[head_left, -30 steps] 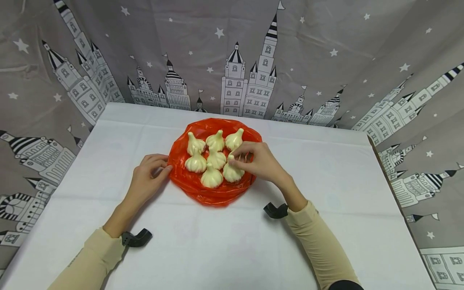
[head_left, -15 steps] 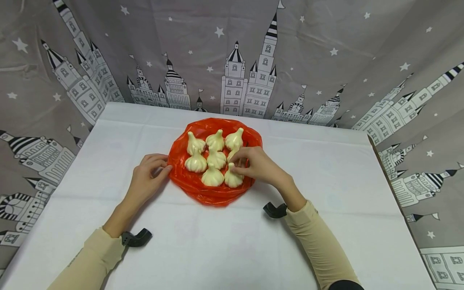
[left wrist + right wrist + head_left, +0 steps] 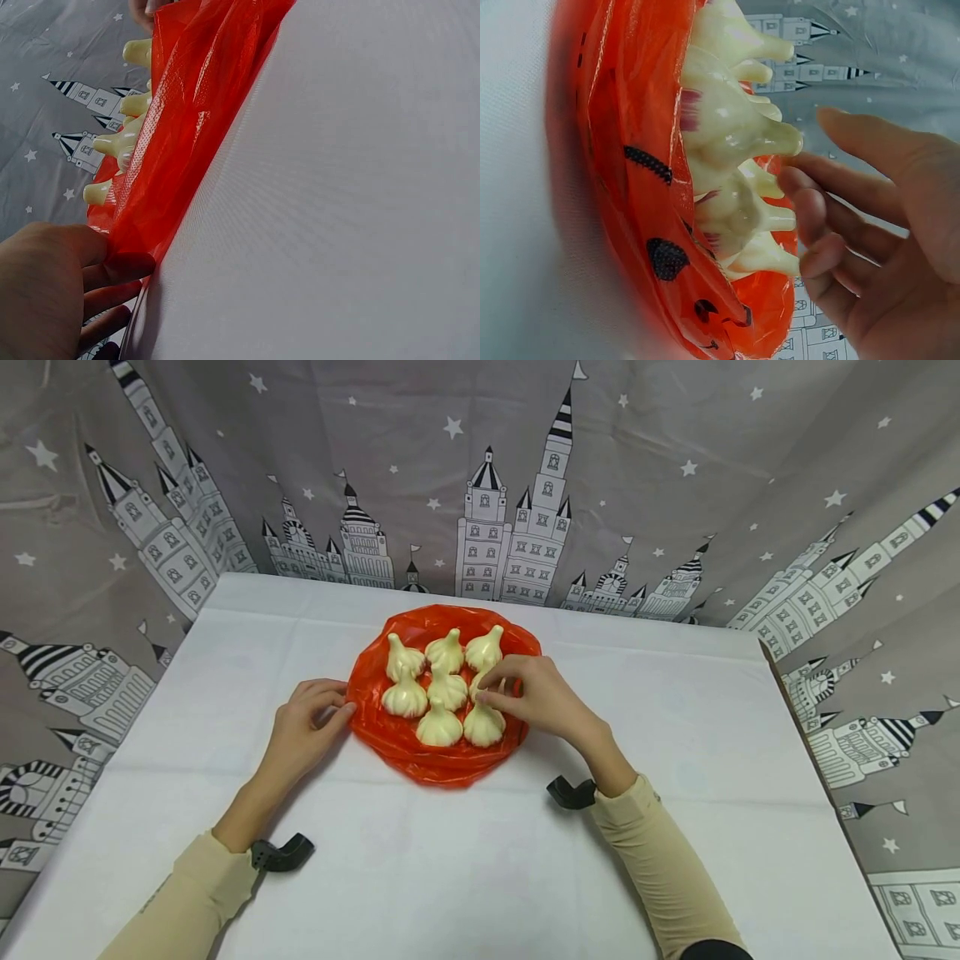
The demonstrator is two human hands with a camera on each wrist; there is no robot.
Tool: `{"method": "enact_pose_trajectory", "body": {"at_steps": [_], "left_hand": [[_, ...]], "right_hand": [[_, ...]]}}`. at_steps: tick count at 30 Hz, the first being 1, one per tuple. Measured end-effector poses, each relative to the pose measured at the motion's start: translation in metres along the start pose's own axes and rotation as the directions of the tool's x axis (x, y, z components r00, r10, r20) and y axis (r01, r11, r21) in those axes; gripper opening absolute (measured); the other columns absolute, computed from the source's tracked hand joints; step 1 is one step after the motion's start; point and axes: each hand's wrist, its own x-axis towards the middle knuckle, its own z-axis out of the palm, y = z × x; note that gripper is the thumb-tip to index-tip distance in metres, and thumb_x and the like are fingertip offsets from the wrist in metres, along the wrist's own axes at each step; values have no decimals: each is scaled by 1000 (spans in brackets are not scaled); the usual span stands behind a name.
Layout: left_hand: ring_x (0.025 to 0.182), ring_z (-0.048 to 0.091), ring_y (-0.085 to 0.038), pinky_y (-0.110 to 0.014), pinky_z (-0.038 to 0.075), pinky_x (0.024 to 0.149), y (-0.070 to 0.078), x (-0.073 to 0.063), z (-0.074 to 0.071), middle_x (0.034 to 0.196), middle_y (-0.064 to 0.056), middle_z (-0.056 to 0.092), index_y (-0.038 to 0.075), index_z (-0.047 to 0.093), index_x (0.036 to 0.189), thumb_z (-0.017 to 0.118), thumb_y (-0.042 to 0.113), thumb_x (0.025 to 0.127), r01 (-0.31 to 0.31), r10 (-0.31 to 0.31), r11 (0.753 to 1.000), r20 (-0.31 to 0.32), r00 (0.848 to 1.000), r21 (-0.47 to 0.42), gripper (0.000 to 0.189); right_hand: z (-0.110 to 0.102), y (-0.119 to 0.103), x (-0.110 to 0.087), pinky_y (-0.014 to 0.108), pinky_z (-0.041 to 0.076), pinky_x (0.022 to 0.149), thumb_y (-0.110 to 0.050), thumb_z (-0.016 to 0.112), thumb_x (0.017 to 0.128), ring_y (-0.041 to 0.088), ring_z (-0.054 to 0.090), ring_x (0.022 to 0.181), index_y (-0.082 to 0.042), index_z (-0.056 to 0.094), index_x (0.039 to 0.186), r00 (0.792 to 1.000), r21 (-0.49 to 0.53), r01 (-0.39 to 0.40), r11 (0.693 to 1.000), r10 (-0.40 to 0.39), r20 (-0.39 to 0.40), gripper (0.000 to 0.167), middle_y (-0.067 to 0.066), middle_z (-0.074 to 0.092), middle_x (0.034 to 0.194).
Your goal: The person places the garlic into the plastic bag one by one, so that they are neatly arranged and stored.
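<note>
1. A red plastic bag point(image 3: 442, 760) lies spread flat on the white tablecloth point(image 3: 450, 877), at the middle of the table toward its far half.
2. Seven pale, garlic-shaped dumplings rest on the bag. Three form a far row, two a middle row, and two a near row.
3. The left hand point(image 3: 303, 731) rests on the cloth at the left rim of the bag. Its fingers are loosely curled, and thumb and fingertips touch the bag's edge. In the left wrist view the fingertips point(image 3: 124, 266) press on the edge of the plastic; a closed pinch cannot be confirmed.
4. The right hand point(image 3: 543, 697) sits over the right side of the bag. Its fingers are bent but spread, with the tips just at the stem of the near-right dumpling point(image 3: 483, 727). In the right wrist view the fingers point(image 3: 814, 217) stand just clear of the dumpling stems, and no grip on any dumpling is seen.
5. The near-left dumpling point(image 3: 438, 727) stands just beside the near-right one, untouched by either hand.
6. Both forearms wear beige sleeves, each with a black wrist mount point(image 3: 281, 853) at the cuff.
7. A grey curtain point(image 3: 675, 485) printed with castles and stars encloses the table on the far, left and right sides.
</note>
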Motion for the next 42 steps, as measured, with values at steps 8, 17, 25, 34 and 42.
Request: {"method": "enact_pose_trajectory", "body": {"at_steps": [8, 17, 25, 34, 42], "left_hand": [[125, 58, -33, -1, 31, 97, 0, 0, -3, 124, -15, 72, 4, 74, 90, 72, 12, 100, -3, 3, 1000, -6, 1000, -2, 13], [126, 58, -31, -9, 36, 99, 1, 0, 1, 125, -14, 72, 4, 75, 91, 72, 12, 99, 11, -11, 1000, 4, 1000, 2, 11], [127, 58, -30, -16, 40, 100, 2, 0, 0, 126, -13, 73, 5, 75, 92, 72, 14, 100, 17, -17, 1000, 6, 1000, 14, 12], [127, 58, -31, -14, 38, 101, 1, -1, 1, 126, -14, 72, 5, 76, 94, 72, 14, 100, 18, -18, 1000, 8, 1000, 12, 12], [127, 58, -30, -24, 43, 103, 0, -2, -1, 126, -13, 72, 5, 76, 93, 72, 15, 100, 13, -13, 1000, 2, 1000, 28, 12]], "right_hand": [[2, 3, 1, 41, 56, 70, -24, 79, 96, 18, 64, 77, -10, 80, 110, 942, 27, -50, 998, 56, -332, 20, 4, 76, 100], [6, 17, -10, 61, 31, 122, -36, 70, 99, 35, 39, 150, -6, 51, 152, 900, -50, -184, 982, 148, -409, 64, 17, 47, 159], [5, 34, -31, 67, 22, 124, -44, 60, 104, 34, 23, 161, -10, 37, 162, 909, -64, -269, 961, 231, -348, 71, 15, 28, 172], [-23, 66, -84, 72, 18, 123, -36, 61, 106, 41, 17, 162, -7, 36, 162, 870, -79, -337, 938, 278, -406, 68, 21, 26, 172], [-38, 86, -119, 74, 21, 120, -36, 59, 107, 47, 22, 158, -3, 37, 161, 838, -73, -396, 916, 327, -436, 67, 26, 27, 170]]}}
